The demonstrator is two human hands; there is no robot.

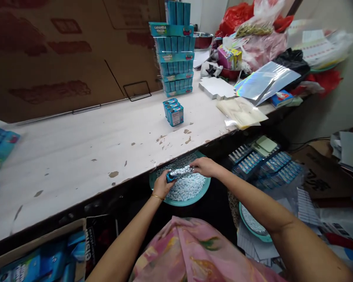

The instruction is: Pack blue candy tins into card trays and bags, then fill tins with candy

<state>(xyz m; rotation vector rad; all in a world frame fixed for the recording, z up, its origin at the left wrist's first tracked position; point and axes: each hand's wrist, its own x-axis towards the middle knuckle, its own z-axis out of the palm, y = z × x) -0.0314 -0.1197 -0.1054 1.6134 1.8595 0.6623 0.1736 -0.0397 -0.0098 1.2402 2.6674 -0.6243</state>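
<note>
My left hand (161,185) is closed around a small blue candy box (170,177), tilted over a basin. My right hand (204,167) grips the end of a narrow, see-through scoop or tray whose exact kind I cannot make out. White candies (181,171) lie along it, and its other end meets the mouth of the box. Below both hands, a round turquoise basin (179,203) holds a heap of small white candies (188,188). The table edge covers the basin's far side.
Several small blue boxes (173,112) stand on the white table (85,145). Behind them rises a stack of blue display packs (176,56). A carton (76,51) blocks the back left. Blue packets fill an open box (41,258) at lower left. Another candy basin (264,237) sits at right.
</note>
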